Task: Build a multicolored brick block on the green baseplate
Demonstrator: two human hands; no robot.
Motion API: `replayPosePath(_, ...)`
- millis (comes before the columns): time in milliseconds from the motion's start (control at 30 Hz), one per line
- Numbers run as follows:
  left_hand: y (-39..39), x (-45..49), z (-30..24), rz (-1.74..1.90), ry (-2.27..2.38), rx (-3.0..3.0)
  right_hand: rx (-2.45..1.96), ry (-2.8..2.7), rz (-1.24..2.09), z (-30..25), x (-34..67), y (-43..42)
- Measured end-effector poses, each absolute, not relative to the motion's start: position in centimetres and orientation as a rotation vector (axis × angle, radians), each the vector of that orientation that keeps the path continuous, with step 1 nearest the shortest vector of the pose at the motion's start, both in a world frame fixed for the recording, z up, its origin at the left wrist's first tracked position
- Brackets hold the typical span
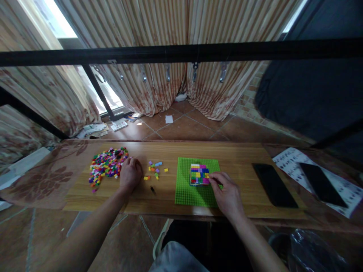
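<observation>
My right hand (227,192) is closed in a pinch at the right edge of a small block of multicoloured toy bricks (198,173). Between its thumb and forefinger is a yellow toy brick (207,176), touching that block. The block stands on a green studded baseplate (184,196). Over on the left, my left hand (131,173) rests on the wooden board with fingers curled, beside a large pile of mixed toy bricks (109,164). Its fingertips are hidden, so what they may hold does not show.
Several loose bricks (157,165) lie between my left hand and the baseplate, with a small dark piece (152,190) nearer me. A black phone-like slab (273,185) lies to the right, and another dark slab (323,185) rests on a printed sheet (292,158). A black bar (170,54) crosses beyond the table.
</observation>
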State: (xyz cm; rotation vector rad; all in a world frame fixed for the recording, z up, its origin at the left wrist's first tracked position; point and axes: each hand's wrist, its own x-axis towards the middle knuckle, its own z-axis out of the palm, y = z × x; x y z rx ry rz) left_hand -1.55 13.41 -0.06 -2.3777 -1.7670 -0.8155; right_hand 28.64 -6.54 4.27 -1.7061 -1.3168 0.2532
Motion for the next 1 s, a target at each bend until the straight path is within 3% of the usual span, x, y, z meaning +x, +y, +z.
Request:
replayPosePath(733,13.5,-1.7,-0.1,-0.820,-1.745,-2.386,-1.517,-0.809,0.623,1.9,29.2,-5.7)
replayPosePath(1000,13.5,-1.8,-0.1,-0.826,-1.755,-2.405,-1.530,-0.822,0.597,2.0,29.2,-5.5)
